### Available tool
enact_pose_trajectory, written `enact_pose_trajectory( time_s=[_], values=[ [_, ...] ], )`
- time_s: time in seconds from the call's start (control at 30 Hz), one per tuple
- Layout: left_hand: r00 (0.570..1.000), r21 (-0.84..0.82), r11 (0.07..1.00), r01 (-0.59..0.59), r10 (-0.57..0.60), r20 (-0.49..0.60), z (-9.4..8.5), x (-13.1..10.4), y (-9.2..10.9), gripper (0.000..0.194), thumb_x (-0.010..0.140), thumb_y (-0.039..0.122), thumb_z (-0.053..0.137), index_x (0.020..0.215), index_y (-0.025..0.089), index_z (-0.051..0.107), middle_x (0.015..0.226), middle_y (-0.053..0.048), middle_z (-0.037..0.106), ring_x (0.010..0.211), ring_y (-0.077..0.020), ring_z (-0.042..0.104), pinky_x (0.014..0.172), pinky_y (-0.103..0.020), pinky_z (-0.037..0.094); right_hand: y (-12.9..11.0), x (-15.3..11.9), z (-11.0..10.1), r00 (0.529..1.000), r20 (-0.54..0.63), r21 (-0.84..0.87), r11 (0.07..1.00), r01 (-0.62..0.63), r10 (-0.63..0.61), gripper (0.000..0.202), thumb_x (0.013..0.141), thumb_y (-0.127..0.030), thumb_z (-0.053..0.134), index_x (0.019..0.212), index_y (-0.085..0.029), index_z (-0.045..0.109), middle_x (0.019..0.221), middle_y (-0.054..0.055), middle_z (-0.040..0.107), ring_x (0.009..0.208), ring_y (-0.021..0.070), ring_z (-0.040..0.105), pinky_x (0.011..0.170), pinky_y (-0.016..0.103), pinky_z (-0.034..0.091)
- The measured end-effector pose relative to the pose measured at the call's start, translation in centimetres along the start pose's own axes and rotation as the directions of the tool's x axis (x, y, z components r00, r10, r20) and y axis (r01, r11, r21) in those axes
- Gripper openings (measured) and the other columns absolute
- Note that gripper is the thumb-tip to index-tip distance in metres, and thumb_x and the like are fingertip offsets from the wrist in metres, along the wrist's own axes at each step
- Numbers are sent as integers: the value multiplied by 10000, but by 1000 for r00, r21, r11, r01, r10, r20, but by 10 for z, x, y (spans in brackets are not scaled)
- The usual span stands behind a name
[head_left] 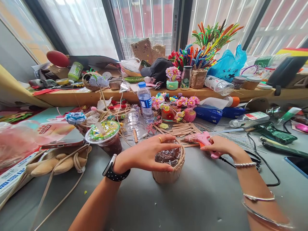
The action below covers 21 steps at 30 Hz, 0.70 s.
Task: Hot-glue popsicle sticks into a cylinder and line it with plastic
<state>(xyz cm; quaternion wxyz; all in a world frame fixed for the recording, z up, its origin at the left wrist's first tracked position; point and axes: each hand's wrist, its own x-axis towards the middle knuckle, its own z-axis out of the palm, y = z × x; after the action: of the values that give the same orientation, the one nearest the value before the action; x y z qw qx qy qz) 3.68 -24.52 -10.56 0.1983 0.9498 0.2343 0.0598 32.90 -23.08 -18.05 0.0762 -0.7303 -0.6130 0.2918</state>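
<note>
My left hand [143, 154] reaches over a small round container [167, 177] sided with wooden craft sticks, thumb and fingers spread around its upper edge and holding it. Clear plastic shows inside the container, and twine [182, 158] runs along the right of its rim. A pink hot glue gun [204, 138] is in my right hand [222, 146], its nozzle pointing left towards the container's far rim. Whether the nozzle touches the rim I cannot tell. Behind the container lies a pile of flat wooden sticks [185, 129].
A lidded drink cup [103, 133], a cut clear plastic bottle [134, 125] and a water bottle [145, 102] stand left of the sticks. A black cable [263, 160] curves across the grey table at right, near a phone [297, 166]. A cluttered wooden ledge [115, 96] runs behind.
</note>
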Motion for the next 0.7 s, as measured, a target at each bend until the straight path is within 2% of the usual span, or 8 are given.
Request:
enact_pose_trajectory(
  time_s=[0.1, 0.17, 0.27, 0.37, 0.5, 0.7],
  values=[
    [1000, 2, 1000, -1, 1, -1, 0, 0, 0, 611, 736, 509, 529, 1271, 249, 387, 1361, -66, 326, 1231, -236, 328, 1019, -330, 277, -4, -6, -7, 997, 71, 162, 987, 2, -14, 373, 566, -519, 611, 533, -161, 512, 493, 27, 562, 441, 113, 515, 419, 221, 407],
    [1000, 6, 1000, -1, 1, 5, 0, -1, 0, 616, 735, 514, 527, 1271, 246, 387, 1364, -66, 322, 1234, -233, 323, 1022, -328, 271, -8, -10, -11, 999, 47, 269, 963, 9, -23, 399, 614, -562, 553, 598, -165, 518, 556, 31, 585, 491, 103, 531, 467, 209, 429],
    [1000, 10, 1000, -1, 1, 5, 0, -1, 0, 610, 740, 518, 518, 1273, 255, 382, 1366, -58, 319, 1236, -229, 320, 1025, -328, 264, -11, -10, -15, 997, -71, 388, 921, 30, -3, 435, 682, -611, 441, 638, -179, 472, 550, 7, 540, 470, 80, 487, 461, 201, 412],
    [1000, 7, 1000, -3, 3, -4, 1, -1, -1, 605, 739, 517, 520, 1271, 264, 383, 1366, -55, 320, 1236, -229, 320, 1023, -333, 264, -11, -6, -13, 978, -207, 450, 890, 78, 19, 471, 690, -657, 378, 608, -194, 414, 469, -32, 440, 403, 69, 399, 396, 204, 342],
    [1000, -5, 1000, -10, 10, -12, 2, -2, -1, 605, 736, 507, 531, 1269, 260, 387, 1363, -58, 326, 1231, -231, 327, 1020, -333, 270, -11, -1, -10, 944, -327, 488, 862, 136, 37, 474, 619, -658, 486, 561, -205, 358, 409, -50, 378, 367, 66, 348, 358, 211, 270],
    [1000, 4, 1000, 0, 0, -7, 1, -1, 1, 614, 734, 512, 531, 1271, 252, 387, 1365, -66, 324, 1239, -226, 316, 1025, -329, 261, -18, -7, -9, 910, -414, 513, 819, 257, -26, 391, 628, -568, 551, 661, -194, 441, 462, -47, 435, 389, 71, 370, 386, 215, 310]
  ],
)
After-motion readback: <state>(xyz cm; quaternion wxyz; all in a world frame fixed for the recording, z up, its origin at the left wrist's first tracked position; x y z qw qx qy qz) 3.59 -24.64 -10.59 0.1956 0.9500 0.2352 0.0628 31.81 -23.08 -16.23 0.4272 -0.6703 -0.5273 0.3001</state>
